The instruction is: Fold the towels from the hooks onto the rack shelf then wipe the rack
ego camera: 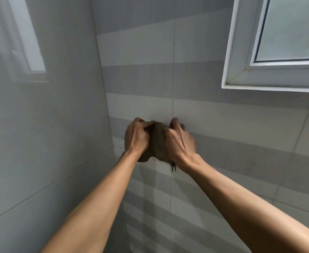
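Note:
A small brown towel (158,143) is bunched between both hands, held up in front of the striped tiled wall. My left hand (136,136) grips its left side with the fingers curled over the top edge. My right hand (180,141) grips its right side, and a dark frayed corner of the cloth hangs below that wrist. Neither hooks nor the rack shelf are in view.
A white-framed window (241,77) with frosted glass sits at the upper right. The grey tiled side wall (40,125) meets the striped back wall in a corner just left of my hands.

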